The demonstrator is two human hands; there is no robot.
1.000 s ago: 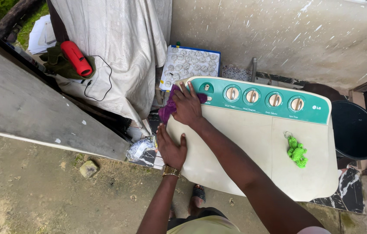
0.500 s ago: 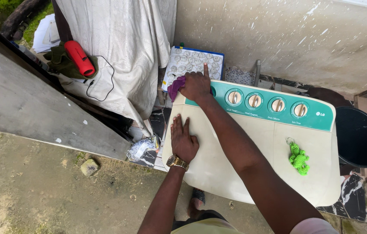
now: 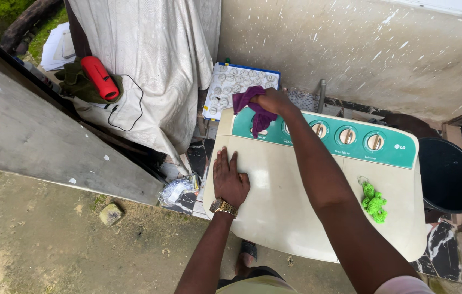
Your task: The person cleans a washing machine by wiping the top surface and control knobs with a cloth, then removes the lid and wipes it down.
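Observation:
A cream twin-tub washing machine with a teal control panel and round knobs stands below me. My right hand grips a purple cloth at the panel's far left corner, and the cloth hangs over the leftmost knob. My left hand, with a gold watch on its wrist, rests flat on the lid near the machine's left edge, fingers together. A green knitted keyring lies on the lid at the right.
A dark bucket stands right of the machine. Behind it leans a blue-edged patterned board. At left a grey slab, a pale hanging cloth and a red cylinder with a cable. Dirt ground with a stone lies below.
My right hand has slid the purple cloth up along the panel's left end toward its far corner. My left hand has moved from the machine's edge onto the lid and lies flat.

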